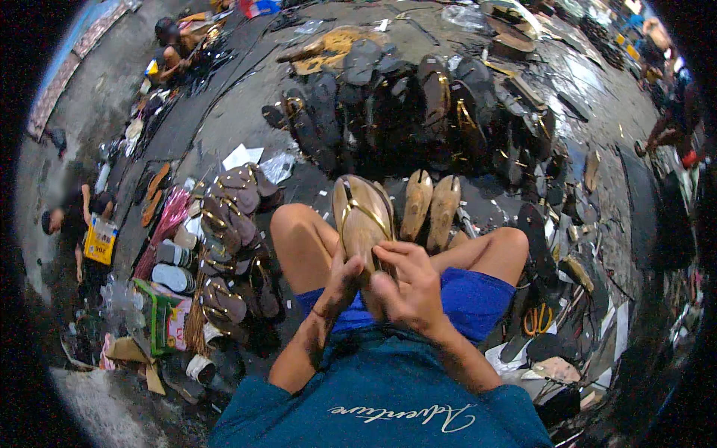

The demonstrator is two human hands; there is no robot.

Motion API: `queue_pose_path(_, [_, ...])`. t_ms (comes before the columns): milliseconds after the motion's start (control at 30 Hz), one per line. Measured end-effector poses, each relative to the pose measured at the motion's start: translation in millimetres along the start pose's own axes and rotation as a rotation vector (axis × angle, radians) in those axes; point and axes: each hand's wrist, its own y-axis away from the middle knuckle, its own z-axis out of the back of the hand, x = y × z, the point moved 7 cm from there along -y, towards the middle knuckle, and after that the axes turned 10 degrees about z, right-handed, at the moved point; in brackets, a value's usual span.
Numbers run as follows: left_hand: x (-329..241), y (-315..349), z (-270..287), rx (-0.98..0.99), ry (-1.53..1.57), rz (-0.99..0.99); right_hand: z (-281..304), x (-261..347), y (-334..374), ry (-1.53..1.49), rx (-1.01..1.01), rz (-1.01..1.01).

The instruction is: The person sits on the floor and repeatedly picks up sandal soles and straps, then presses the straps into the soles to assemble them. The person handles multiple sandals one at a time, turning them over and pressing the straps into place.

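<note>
In front of my lap I hold a flip-flop with gold-edged straps (364, 211), fitted round a pale, worn wooden shoe last, toe pointing away from me. Its dark sole shows along the right edge. My left hand (339, 282) is closed round the left side near the heel, thumb upward. The fingers of my right hand (412, 290) pinch at the right side, where the strap meets the sole; the exact spot is partly hidden by my fingers. Just beyond my right knee stand two more wooden lasts (417, 205), a pair, side by side.
Ahead lies a heap of dark sandals (373, 112). Finished-looking flip-flops (231, 201) are stacked at my left, beside tins (173, 278) and a green box (160, 321). Scraps and gold straps (538, 321) litter the right. Other people (78, 231) sit at far left and right.
</note>
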Motion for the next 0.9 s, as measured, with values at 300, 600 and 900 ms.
queue_pose_path(300, [-8.7, 30.3, 0.5, -0.158, -0.031, -0.138, 15.8, 21.1, 22.1, 0.126, 0.263, 0.038])
queue_pose_path(600, [-4.0, 57.3, 5.2, -0.181, -0.081, -0.078, 9.0, 24.3, 43.5, -0.240, 0.275, -0.108])
queue_pose_path(900, [26.9, 104.7, -8.2, -0.147, -0.094, 0.105, -24.0, 7.7, 127.1, -0.944, -0.101, -0.872])
